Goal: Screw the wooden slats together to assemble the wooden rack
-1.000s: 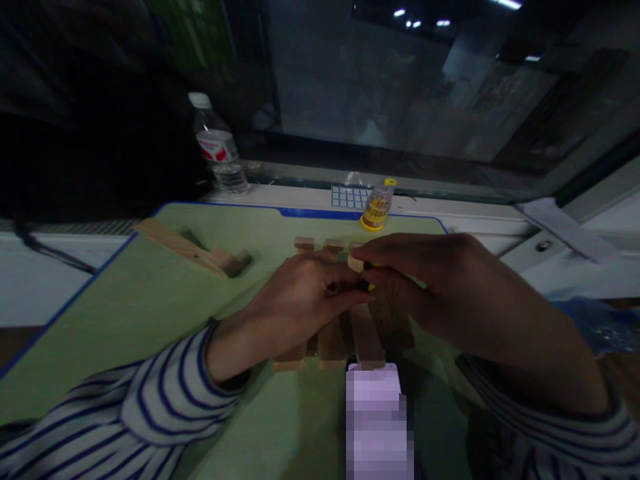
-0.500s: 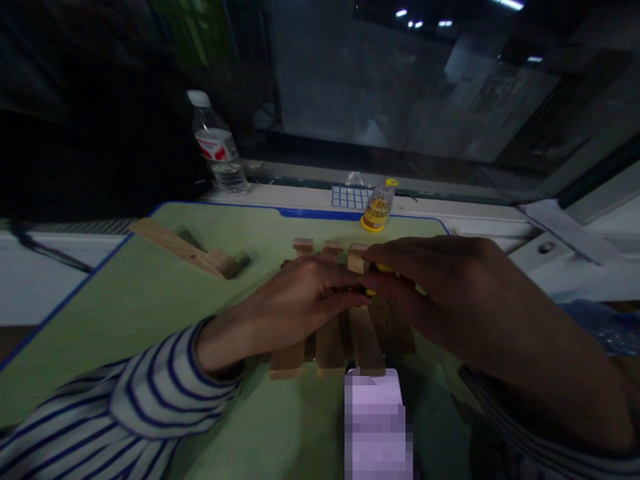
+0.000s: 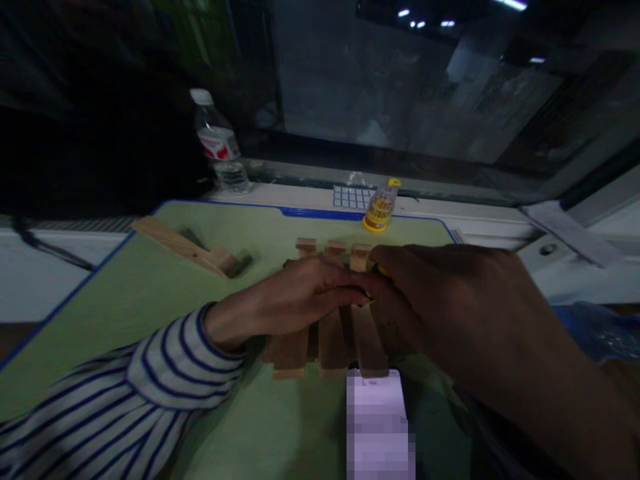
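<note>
While the left hand (image 3: 295, 297) lies flat across the wooden slat rack (image 3: 330, 333) at mid-bench, likely pinning it so it can't slide, the right hand (image 3: 440, 300) meets it from the right, fingers pinched together on a small yellow-and-black tool (image 3: 376, 272), mostly hidden. Left fingers are together, pressing wood. Spare wood piece (image 3: 187, 248) lies far left on the green mat (image 3: 125, 300); small yellow bottle (image 3: 380, 208) and water bottle (image 3: 220, 147) stand at the far edge.

1. A green mat (image 3: 125, 293) with a blue edge covers the table.
2. 3 wood slats (image 3: 330, 340) lie side by side on it.
3. A wood piece (image 3: 187, 247) lies at the far left.
4. A pale purple thing (image 3: 377, 420) lies near the front.
</note>
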Available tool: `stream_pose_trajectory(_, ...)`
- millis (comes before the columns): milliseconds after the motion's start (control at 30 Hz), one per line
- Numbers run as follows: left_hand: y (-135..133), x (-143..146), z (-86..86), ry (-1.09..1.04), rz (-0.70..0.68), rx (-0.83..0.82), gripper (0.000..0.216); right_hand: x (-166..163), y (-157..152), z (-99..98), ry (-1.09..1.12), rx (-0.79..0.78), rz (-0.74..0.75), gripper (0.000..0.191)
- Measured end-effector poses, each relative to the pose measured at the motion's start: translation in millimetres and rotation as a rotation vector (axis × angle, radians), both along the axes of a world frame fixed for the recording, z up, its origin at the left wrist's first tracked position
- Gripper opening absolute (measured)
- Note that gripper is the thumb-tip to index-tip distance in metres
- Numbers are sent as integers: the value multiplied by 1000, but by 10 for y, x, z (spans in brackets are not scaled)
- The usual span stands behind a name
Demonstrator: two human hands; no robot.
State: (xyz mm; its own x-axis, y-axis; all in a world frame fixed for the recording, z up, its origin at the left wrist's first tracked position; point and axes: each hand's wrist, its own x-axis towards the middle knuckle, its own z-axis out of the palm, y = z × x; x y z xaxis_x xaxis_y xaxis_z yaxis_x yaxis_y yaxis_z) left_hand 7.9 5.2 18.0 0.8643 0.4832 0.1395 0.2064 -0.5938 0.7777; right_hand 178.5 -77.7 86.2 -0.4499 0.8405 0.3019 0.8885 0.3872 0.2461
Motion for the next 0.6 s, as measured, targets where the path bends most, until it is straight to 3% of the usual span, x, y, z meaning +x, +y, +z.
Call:
stream_pose_trajectory(333, -115, 41, -19, 10, 218, 64, 21, 59, 70, -48, 39, 7, -8, 17)
stream_pose_trajectory(467, -112, 42, -26, 42, 230, 99, 22, 174, 105, -74, 225, -50, 118, 35)
stream_pose_trajectory(600, -149, 54, 8, 73, 271, 165, 21, 211, 122, -56, 357, -153, 245, 30)
